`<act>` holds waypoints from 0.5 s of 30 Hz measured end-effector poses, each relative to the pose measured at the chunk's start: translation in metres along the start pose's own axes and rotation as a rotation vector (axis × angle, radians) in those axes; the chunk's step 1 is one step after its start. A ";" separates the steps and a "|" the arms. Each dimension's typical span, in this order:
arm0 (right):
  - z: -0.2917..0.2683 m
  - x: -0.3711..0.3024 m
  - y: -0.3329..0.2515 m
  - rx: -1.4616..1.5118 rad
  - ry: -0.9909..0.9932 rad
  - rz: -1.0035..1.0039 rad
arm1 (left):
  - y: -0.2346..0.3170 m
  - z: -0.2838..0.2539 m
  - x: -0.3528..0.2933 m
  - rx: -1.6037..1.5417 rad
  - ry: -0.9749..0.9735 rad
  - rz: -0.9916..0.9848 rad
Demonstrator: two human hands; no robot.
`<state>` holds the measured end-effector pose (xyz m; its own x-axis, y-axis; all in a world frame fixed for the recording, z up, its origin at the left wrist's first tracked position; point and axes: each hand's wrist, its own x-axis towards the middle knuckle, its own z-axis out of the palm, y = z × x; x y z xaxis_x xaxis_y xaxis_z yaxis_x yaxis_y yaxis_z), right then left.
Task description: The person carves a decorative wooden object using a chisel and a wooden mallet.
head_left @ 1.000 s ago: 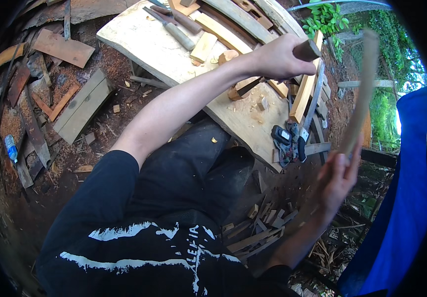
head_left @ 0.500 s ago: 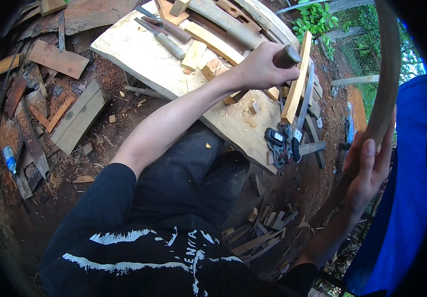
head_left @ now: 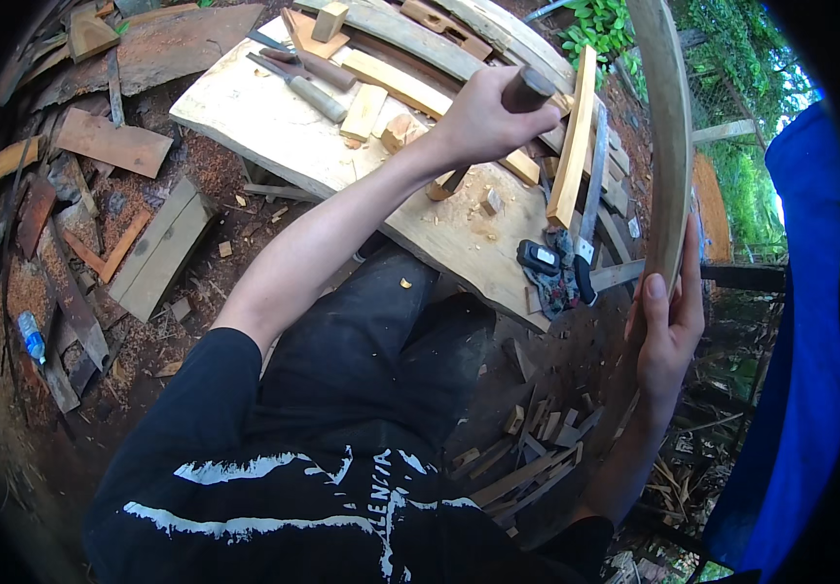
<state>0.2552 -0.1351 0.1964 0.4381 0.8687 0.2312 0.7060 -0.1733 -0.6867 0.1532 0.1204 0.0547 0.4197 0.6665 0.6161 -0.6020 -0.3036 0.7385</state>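
we see the left hand [head_left: 494,115] at upper centre, wrapped round a dark tool handle [head_left: 529,90] above the pale workbench [head_left: 237,105]. at right of the frame, the right hand [head_left: 671,316] holds a long curved wooden bar [head_left: 669,146] between its thumb on the near face and fairly straight fingers behind.

the bar stands off to the right of the handle, well apart from it; its long axis runs nearly up and down the frame, mostly above the right hand, while the handle slants from upper right towards lower left. a small wooden cube [head_left: 490,201] lies on the bench just below the left hand.

we lose the bar's top past the upper edge, and its lower end fades into shade beside the right forearm. the left wrist hides part of the tool, so we cannot tell where its tip meets the wood.
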 end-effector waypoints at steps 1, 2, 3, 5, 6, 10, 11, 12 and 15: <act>-0.002 -0.001 0.001 0.008 -0.007 0.003 | 0.001 0.000 0.000 0.025 0.005 0.009; -0.006 -0.002 0.003 0.009 0.000 0.007 | 0.001 0.000 0.000 0.050 0.010 0.018; -0.009 -0.001 0.005 -0.037 0.025 -0.014 | 0.002 -0.001 -0.001 0.044 -0.006 -0.017; -0.013 0.001 0.002 -0.079 0.056 -0.030 | 0.006 0.000 -0.004 0.031 0.020 -0.033; -0.018 0.003 -0.003 -0.036 0.075 -0.041 | 0.008 0.001 -0.004 0.019 0.055 -0.048; -0.033 0.022 -0.029 -0.041 0.290 -0.232 | 0.007 0.005 -0.008 0.139 0.076 0.014; -0.034 0.024 -0.034 -0.041 0.305 -0.228 | 0.006 0.008 -0.009 0.157 0.069 0.018; -0.034 0.025 -0.039 -0.007 0.281 -0.257 | 0.006 0.010 -0.009 0.153 0.054 0.022; -0.025 0.023 -0.044 -0.066 0.184 -0.312 | 0.003 0.013 -0.009 0.140 0.064 0.001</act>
<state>0.2487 -0.1190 0.2491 0.2847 0.7876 0.5464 0.8531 0.0517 -0.5191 0.1565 0.1046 0.0543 0.3722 0.7067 0.6017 -0.4999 -0.3936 0.7715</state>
